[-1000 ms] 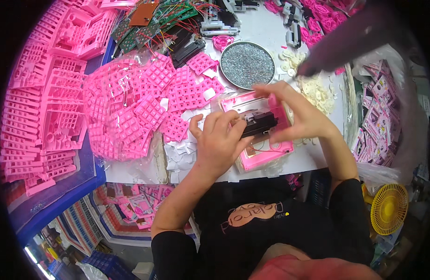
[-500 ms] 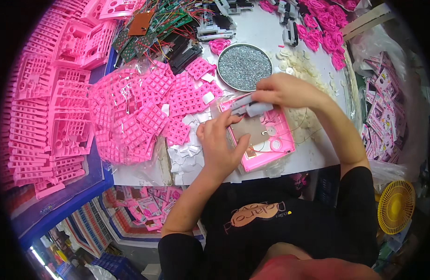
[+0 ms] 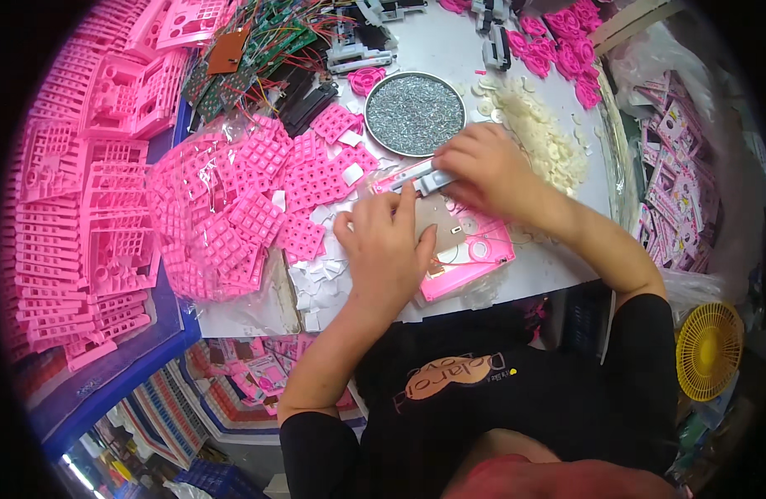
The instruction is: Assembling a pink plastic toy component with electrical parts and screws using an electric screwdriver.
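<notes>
A shallow pink plastic casing (image 3: 474, 272) lies near the front edge of the table, with a grey-brown flat board (image 3: 439, 223), thin wires and a white ring inside. My right hand (image 3: 493, 170) pinches a grey-and-white plastic mechanism (image 3: 433, 181) over the casing's far side. My left hand (image 3: 381, 241) lies over the casing's left wall, its thumb over the board and its index fingertip at the left end of the mechanism. The palm hides much of that wall, so the exact grip is partly covered.
A round tin of small screws (image 3: 415, 112) stands just beyond the casing. Pink keypads (image 3: 316, 179) spill from a clear bag at left, beside stacked pink shells (image 3: 121, 191). Circuit boards with wires (image 3: 258, 50) lie behind. Cream-coloured pieces (image 3: 553, 150) are heaped at right.
The mechanism has tilted and shifted slightly within the casing, with my right hand now lower and more closed around its end. The whole view has moved slightly, too.
</notes>
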Tool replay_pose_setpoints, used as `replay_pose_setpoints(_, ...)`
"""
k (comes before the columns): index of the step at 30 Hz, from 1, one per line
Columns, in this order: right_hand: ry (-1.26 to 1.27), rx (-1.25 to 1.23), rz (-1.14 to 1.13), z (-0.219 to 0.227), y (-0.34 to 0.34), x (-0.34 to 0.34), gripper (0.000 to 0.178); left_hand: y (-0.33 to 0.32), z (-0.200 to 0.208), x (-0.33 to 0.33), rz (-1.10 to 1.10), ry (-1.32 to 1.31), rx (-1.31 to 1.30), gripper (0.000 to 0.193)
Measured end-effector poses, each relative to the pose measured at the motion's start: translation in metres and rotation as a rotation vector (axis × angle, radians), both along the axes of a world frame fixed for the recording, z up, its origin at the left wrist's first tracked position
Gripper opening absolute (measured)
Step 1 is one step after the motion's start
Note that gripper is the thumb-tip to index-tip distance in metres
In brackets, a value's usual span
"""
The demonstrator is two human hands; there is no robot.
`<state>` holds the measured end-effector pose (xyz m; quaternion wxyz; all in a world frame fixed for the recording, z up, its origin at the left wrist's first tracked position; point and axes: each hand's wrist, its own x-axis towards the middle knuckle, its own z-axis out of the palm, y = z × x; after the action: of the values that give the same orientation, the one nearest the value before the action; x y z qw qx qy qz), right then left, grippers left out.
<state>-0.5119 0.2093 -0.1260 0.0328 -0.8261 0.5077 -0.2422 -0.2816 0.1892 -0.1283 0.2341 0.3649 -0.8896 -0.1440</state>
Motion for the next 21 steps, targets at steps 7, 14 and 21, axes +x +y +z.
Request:
replay_pose_setpoints(7,-0.248,0.197,0.097,-0.011,-0.022,-0.018,0.031,-0.113,-0.02,-0.047,-0.033,0.081,-0.067,0.017)
replay_pose_setpoints(14,-0.524,0.231,0.043,0.002,-0.027,-0.066,0.048,-0.119,-0.019,-0.076,-0.062,-0.134,-0.149,0.019)
replay_pose_setpoints(21,-1.167,0.481,0.606,0.117,-0.052,0.023,0.068,-0.138,-0.085,-0.102,-0.169,0.486,0.251,0.02)
